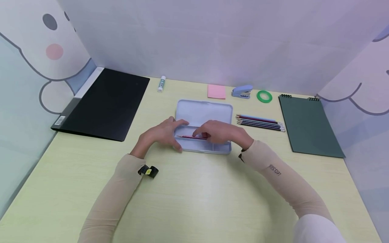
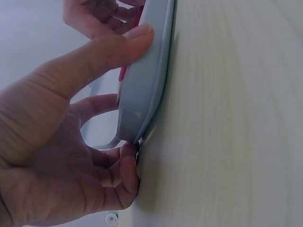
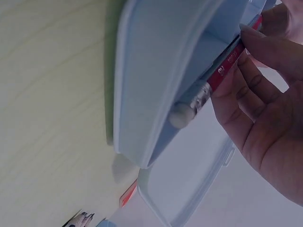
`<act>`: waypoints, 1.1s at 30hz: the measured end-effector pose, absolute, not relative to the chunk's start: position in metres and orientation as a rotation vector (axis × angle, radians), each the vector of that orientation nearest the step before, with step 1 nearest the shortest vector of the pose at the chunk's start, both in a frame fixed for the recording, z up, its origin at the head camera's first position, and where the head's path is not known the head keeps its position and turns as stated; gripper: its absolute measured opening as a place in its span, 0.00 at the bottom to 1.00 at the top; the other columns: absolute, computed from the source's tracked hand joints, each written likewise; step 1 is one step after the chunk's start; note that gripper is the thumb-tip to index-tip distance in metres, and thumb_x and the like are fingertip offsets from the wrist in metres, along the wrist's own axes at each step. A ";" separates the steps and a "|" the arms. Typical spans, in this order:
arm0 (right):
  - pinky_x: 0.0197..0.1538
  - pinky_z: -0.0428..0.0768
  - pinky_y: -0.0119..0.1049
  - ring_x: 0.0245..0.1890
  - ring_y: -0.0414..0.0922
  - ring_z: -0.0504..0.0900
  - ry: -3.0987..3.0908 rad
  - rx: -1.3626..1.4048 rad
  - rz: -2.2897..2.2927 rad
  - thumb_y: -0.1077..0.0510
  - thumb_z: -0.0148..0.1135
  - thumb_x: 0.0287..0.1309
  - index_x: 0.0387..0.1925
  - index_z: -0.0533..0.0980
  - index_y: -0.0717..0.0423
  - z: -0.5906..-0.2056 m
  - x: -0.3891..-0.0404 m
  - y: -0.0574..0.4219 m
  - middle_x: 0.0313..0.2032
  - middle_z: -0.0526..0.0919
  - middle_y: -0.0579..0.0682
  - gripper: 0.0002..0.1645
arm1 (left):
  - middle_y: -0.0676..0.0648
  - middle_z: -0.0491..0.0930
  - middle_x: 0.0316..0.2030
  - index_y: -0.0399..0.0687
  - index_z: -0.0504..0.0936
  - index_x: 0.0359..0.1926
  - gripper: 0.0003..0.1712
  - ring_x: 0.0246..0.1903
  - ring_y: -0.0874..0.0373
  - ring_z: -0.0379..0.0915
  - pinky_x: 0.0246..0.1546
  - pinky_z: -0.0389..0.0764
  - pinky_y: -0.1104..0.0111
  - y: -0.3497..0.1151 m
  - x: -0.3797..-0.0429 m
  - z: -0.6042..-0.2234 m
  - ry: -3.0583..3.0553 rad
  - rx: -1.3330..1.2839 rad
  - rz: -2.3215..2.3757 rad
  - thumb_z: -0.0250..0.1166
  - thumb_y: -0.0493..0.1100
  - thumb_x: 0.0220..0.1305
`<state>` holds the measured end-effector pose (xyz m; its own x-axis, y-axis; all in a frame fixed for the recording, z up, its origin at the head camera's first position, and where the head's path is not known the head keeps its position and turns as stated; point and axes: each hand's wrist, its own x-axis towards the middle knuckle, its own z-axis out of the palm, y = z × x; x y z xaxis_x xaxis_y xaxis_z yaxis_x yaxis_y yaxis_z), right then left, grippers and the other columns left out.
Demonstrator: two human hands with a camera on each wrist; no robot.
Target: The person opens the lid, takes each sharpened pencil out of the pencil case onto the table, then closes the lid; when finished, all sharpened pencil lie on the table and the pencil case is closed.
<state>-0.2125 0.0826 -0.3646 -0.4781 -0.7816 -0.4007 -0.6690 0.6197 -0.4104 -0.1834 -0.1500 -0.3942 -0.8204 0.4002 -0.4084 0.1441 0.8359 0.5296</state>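
Note:
A pale blue pencil case (image 1: pixel 204 112) lies with its lid folded back, away from the person. The left hand (image 1: pixel 164 132) grips its left end, thumb (image 2: pixel 130 45) against the near wall and other fingers round the end. Between thumb and fingers the right hand (image 1: pixel 221 131) pinches a red pencil (image 3: pixel 223 72) over the case's tray. The pencil's white eraser end (image 3: pixel 182 116) points right, tilted above the rim in the right wrist view. Part of the pencil is hidden behind the right hand in the head view.
Several pencils (image 1: pixel 259 123) lie right of the case, beside a dark green spiral pad (image 1: pixel 311 126). Behind stand or lie a glue stick (image 1: pixel 161 84), pink sticky notes (image 1: pixel 216 91), a blue stapler (image 1: pixel 242 91) and green tape (image 1: pixel 264 96). A black folder (image 1: pixel 106 104) lies left.

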 end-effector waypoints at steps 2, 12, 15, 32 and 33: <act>0.46 0.73 0.37 0.37 0.45 0.74 2.278 -1.134 -0.270 0.71 0.55 0.63 0.61 0.78 0.48 -0.363 -0.213 0.084 0.34 0.78 0.49 0.28 | 0.40 0.64 0.54 0.65 0.62 0.74 0.58 0.50 0.48 0.67 0.45 0.72 0.60 -0.150 -0.183 -0.394 2.497 0.398 0.667 0.83 0.53 0.42; 0.43 0.74 0.37 0.35 0.45 0.74 2.273 -1.099 -0.272 0.69 0.56 0.64 0.62 0.77 0.49 -0.349 -0.217 0.094 0.34 0.79 0.50 0.27 | 0.40 0.64 0.55 0.65 0.62 0.74 0.58 0.51 0.47 0.67 0.46 0.73 0.59 -0.150 -0.183 -0.394 2.501 0.401 0.670 0.82 0.52 0.42; 0.42 0.74 0.37 0.36 0.45 0.74 2.282 -1.071 -0.274 0.69 0.57 0.64 0.63 0.77 0.49 -0.346 -0.219 0.098 0.35 0.80 0.51 0.27 | 0.40 0.64 0.55 0.65 0.62 0.74 0.58 0.51 0.47 0.66 0.47 0.73 0.58 -0.150 -0.183 -0.394 2.504 0.404 0.668 0.82 0.52 0.42; 0.47 0.78 0.41 0.38 0.43 0.78 2.341 -1.107 -0.402 0.73 0.55 0.60 0.59 0.78 0.56 -0.347 -0.227 0.155 0.35 0.83 0.51 0.27 | 0.39 0.64 0.56 0.64 0.60 0.75 0.59 0.51 0.46 0.66 0.48 0.73 0.58 -0.151 -0.183 -0.395 2.500 0.402 0.683 0.83 0.50 0.42; 0.48 0.78 0.41 0.38 0.43 0.78 2.353 -1.107 -0.408 0.73 0.55 0.60 0.59 0.78 0.56 -0.347 -0.227 0.159 0.35 0.82 0.51 0.26 | 0.38 0.64 0.56 0.64 0.60 0.75 0.59 0.51 0.46 0.66 0.48 0.73 0.57 -0.151 -0.182 -0.395 2.499 0.404 0.686 0.83 0.50 0.42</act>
<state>-0.2268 0.1586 -0.3468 -0.5418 -0.7797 -0.3138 -0.6285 0.6237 -0.4647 -0.1822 -0.1509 -0.3952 -0.8239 0.4040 -0.3976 0.1443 0.8278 0.5421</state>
